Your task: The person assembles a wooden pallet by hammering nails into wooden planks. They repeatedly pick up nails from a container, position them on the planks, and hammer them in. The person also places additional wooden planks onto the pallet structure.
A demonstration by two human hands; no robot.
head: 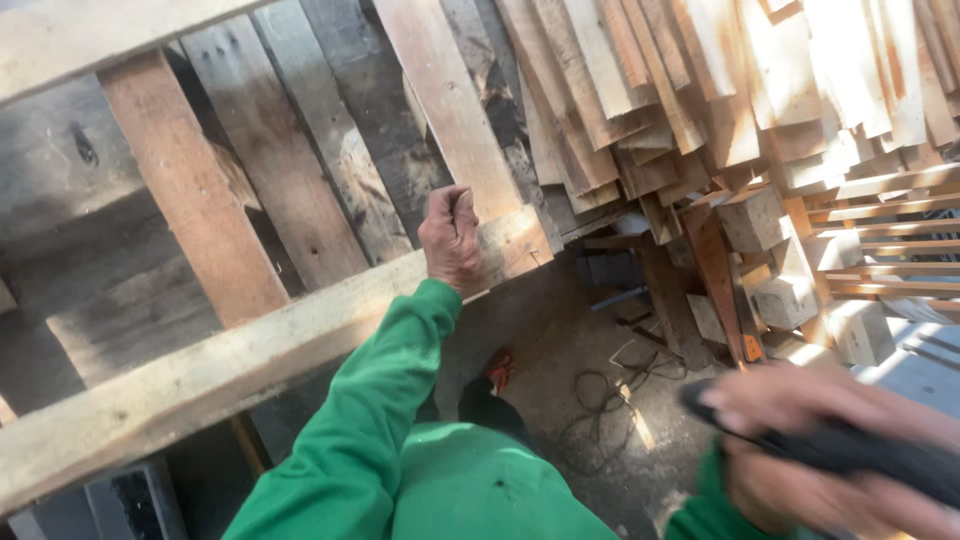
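Right hand [800,450] grip closed on black tool [860,450], left hand [452,240] fisted on pallet plank [250,350]

Person seen from above: both arms in long, bright green sleeves of soft, creased fabric, cuffs ending at the wrists. Left hand [452,240] and right hand [800,450] bare, ungloved. Matching green garment covers the torso below.

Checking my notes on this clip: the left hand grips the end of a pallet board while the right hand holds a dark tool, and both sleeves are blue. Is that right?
Not quite: the sleeves are green, not blue, as the head view shows. The rest stands: the left hand grips the pallet board at its end, and the right hand holds a dark tool.
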